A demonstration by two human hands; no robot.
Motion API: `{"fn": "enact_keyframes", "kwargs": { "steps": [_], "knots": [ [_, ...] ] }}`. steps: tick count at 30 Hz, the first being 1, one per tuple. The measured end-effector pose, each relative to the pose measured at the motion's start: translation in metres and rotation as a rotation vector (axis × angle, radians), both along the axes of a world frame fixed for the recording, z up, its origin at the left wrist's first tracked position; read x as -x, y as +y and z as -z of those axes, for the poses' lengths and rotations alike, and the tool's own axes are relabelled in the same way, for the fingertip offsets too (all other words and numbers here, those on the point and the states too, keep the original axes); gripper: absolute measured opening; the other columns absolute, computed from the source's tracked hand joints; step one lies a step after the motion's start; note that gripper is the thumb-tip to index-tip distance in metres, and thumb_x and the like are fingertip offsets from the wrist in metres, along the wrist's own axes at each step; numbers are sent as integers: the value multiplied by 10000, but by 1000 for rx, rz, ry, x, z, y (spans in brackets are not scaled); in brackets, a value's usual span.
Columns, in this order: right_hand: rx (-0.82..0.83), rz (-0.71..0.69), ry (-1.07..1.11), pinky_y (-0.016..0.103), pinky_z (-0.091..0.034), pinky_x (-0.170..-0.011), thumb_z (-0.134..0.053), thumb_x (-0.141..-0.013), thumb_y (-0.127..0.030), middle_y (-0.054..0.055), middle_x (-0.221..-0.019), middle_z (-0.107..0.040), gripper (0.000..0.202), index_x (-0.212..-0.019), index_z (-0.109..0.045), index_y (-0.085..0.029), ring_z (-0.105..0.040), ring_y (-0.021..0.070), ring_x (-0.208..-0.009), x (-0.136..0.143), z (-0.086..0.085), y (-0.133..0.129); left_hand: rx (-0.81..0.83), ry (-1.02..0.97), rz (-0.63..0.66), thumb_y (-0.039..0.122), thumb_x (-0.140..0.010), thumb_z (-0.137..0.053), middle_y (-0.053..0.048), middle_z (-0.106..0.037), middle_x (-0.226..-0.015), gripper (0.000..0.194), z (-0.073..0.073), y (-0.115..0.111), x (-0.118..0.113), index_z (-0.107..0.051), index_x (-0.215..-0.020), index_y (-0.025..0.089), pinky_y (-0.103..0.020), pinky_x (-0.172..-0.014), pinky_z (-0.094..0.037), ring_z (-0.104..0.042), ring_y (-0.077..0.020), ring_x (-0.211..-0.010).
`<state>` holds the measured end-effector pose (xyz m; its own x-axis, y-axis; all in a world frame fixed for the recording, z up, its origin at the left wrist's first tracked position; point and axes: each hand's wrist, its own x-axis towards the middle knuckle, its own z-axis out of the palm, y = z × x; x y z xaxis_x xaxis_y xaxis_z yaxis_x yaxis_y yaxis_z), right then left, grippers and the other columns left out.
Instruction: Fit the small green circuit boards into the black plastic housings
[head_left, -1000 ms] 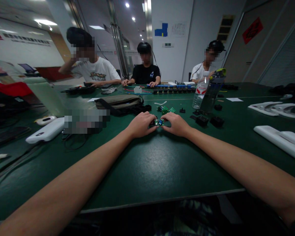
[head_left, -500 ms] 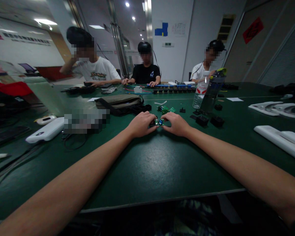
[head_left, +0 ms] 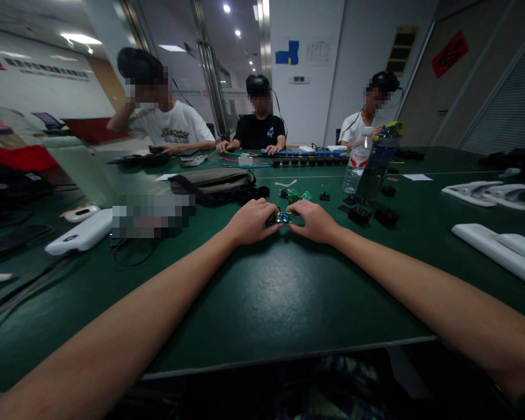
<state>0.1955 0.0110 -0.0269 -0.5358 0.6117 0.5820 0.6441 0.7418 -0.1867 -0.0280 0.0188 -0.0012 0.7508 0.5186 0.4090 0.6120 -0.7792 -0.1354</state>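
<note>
Between my two hands is a small green circuit board [head_left: 284, 217] with shiny and blue parts on it. My left hand [head_left: 254, 221] pinches its left end, where a dark piece shows by the fingers. On the other end, the thumb and fingers of my right hand [head_left: 311, 220] are closed. Both hands are low over the green table [head_left: 271, 291]. Just beyond them lie several more green circuit boards [head_left: 294, 195] in a loose pile. A small black part [head_left: 324, 196] sits to the right of that pile.
Black blocks [head_left: 359, 215], a clear water bottle [head_left: 356, 166] and a dark bottle [head_left: 380, 169] stand right of my hands. Beyond my left hand lies a grey-brown bag [head_left: 214, 181]. White plastic pieces [head_left: 499, 251] are far right, a white device [head_left: 81, 232] left. Three people sit across the table.
</note>
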Motion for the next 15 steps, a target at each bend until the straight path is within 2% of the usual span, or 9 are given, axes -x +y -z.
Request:
{"fn": "enact_keyframes", "kwargs": {
  "steps": [15],
  "knots": [
    [-2,3,-2,343,-480,-836,-679,-799,-207,60,-922,-667,234,-1028,-633,-190,-604,222,-919,0,0,0,-4,-6,3,420,-885,-546,-75,-670,-868,264,1,0,0,-598,-985,181,-362,-757,-419,-586,-239,-858]
  ]
}}
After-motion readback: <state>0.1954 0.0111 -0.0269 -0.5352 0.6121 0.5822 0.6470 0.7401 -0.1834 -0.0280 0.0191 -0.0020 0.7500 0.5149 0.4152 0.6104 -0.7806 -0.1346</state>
